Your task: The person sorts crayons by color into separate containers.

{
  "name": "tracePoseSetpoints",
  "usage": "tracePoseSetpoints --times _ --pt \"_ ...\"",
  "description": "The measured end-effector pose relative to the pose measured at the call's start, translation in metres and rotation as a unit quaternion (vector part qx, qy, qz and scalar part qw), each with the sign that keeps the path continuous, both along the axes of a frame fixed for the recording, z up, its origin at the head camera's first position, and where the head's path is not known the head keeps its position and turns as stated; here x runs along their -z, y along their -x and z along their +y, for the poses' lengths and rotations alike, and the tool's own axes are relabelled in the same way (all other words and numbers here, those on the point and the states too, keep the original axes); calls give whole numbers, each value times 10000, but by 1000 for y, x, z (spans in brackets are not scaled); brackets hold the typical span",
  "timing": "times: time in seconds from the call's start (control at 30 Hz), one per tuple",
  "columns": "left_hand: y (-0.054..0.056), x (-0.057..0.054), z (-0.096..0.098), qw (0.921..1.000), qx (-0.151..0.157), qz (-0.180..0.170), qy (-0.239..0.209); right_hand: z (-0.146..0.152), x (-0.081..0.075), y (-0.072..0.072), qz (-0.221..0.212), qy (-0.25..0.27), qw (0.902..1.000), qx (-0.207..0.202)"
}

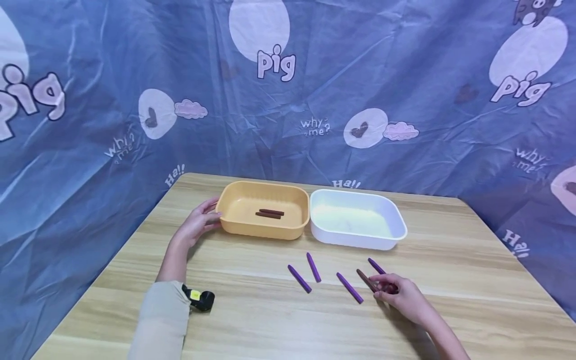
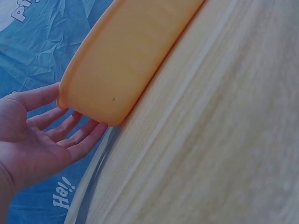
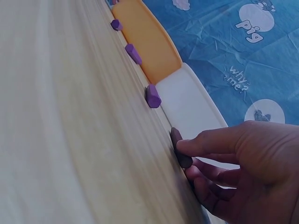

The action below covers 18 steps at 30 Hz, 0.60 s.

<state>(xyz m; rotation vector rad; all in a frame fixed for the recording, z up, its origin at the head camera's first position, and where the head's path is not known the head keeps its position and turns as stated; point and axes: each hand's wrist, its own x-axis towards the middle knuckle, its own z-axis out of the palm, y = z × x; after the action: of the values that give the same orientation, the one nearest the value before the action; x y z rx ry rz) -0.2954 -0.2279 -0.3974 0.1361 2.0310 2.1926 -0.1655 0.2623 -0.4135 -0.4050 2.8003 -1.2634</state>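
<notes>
My left hand (image 1: 196, 223) rests against the left end of an orange bin (image 1: 261, 231). In the left wrist view its thumb meets the rim and the loosely spread fingertips touch the end wall. Two brown crayons (image 1: 270, 214) lie inside that bin. On the table at the right, my right hand (image 1: 402, 297) pinches a brown crayon (image 3: 181, 151) between thumb and fingers. Another dark brown piece (image 1: 392, 288) shows among its fingers, mostly hidden. Just beyond this hand lies a purple crayon (image 1: 376, 265), and to its left another purple crayon (image 1: 349, 287).
A white bin (image 1: 355, 240) stands directly right of the orange one, their ends side by side. Two more purple crayons, one nearer (image 1: 299, 278) and one farther (image 1: 313, 267), lie in front of the bins. Blue printed cloth (image 1: 310, 90) hangs behind the wooden table (image 1: 252, 310).
</notes>
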Motion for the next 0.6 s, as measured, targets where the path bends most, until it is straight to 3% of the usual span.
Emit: tracePoseSetpoints --times 0.37,0.6 --pt "1 1 2 10000 -23 14 -53 -1 -3 -3 -95 11 9998 160" --pt "1 2 1 10000 -25 -1 5 -3 -11 -1 -192 271 9994 32"
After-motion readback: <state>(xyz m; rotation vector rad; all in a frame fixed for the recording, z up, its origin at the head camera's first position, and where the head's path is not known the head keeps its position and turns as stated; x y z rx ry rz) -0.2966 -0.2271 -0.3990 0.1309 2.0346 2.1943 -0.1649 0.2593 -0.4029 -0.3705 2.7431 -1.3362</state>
